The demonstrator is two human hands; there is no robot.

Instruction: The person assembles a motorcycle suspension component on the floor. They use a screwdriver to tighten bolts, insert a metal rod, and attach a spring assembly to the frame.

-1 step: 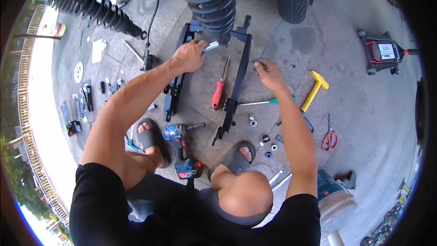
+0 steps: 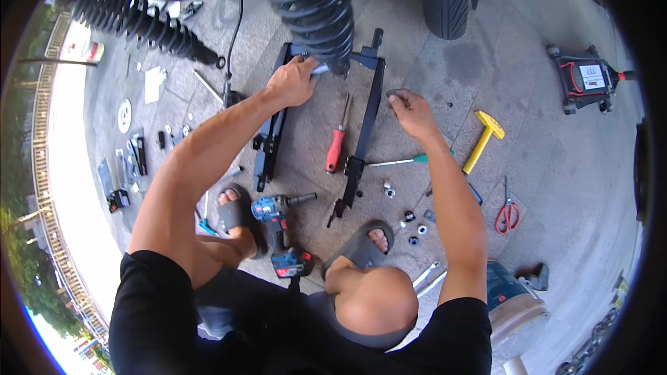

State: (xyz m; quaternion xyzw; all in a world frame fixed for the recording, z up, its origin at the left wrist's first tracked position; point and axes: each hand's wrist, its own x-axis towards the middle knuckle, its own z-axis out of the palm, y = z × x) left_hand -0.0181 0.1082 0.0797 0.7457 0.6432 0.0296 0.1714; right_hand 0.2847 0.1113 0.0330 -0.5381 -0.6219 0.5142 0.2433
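My left hand (image 2: 292, 82) is closed around a shiny silver metal tube (image 2: 320, 69). The tube's far end meets the lower end of a black coil-spring shock absorber (image 2: 302, 7) hanging from above; whether they touch, I cannot tell. Under this hand lies the left arm of a black metal frame (image 2: 269, 140). My right hand (image 2: 413, 112) hovers just right of the frame's right arm (image 2: 368, 107), thumb and fingers pinched on a small dark thing I cannot make out. Between the frame's arms a red-handled screwdriver (image 2: 335, 146) rests on the ground.
A cordless impact wrench (image 2: 276, 226) lies between my feet. To the right are a yellow hammer (image 2: 484, 140), red-handled scissors (image 2: 508, 214), several sockets (image 2: 414, 229) and a floor jack (image 2: 587, 78). Another shock absorber (image 2: 146, 24) hangs upper left, and a tyre (image 2: 448, 3) stands ahead.
The silver tube has shifted up and left with my left hand and shows less beside the shock's lower end. My right hand keeps its pinch. The whole view has tilted slightly.
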